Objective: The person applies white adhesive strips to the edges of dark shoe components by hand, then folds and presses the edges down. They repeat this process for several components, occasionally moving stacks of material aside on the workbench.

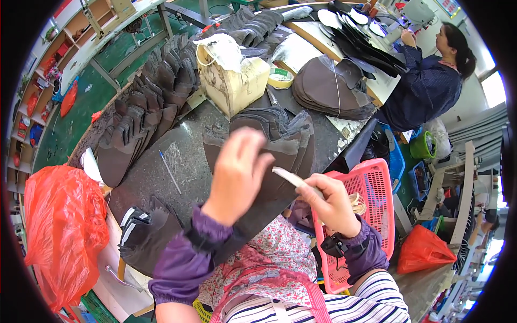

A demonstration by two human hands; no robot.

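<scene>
My right hand (333,204) is closed around a narrow, pale, flat strip (288,176), whose free end points left toward my other hand. I cannot make out whether it is stiff. My left hand (237,177) is slightly blurred, its thumb apart from the fingers and nothing visible in it. It is over the near left part of a stack of dark brown, curved flat pieces (291,153) with grey edges, in the middle of the dark worktable (186,142). Whether the hand touches the stack cannot be told. My fingers and forearm hide part of the pieces.
Fanned dark pieces (153,102) line the table's left side. Behind the middle stack stand a worn cream block (234,81), a tape roll (280,78) and a tied brown stack (328,89). A pink basket (381,194) sits right; a red bag (67,231) left. A co-worker (425,86) works far right.
</scene>
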